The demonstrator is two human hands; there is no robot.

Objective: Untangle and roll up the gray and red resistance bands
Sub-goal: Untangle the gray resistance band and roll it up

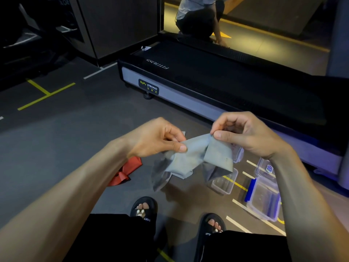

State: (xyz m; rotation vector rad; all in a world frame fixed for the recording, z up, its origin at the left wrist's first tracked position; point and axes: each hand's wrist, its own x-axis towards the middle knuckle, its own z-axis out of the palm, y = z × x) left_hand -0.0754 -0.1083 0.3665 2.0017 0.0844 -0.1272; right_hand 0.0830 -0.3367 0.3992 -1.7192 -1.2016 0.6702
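Note:
The gray resistance band (194,159) hangs crumpled and folded in the air between both hands, above the dark gym floor. My left hand (156,138) pinches its left part between thumb and fingers. My right hand (243,133) pinches its upper right edge, thumb on top. Loose folds of the band droop below both hands. The red resistance band (125,172) lies twisted on the floor, partly hidden under my left forearm.
A treadmill (207,87) stands close in front. Several clear plastic containers (264,199), one with a blue lid clip, sit on the floor at the right. My feet in black sandals (144,210) are below. A crouching person shows in the mirror (200,17).

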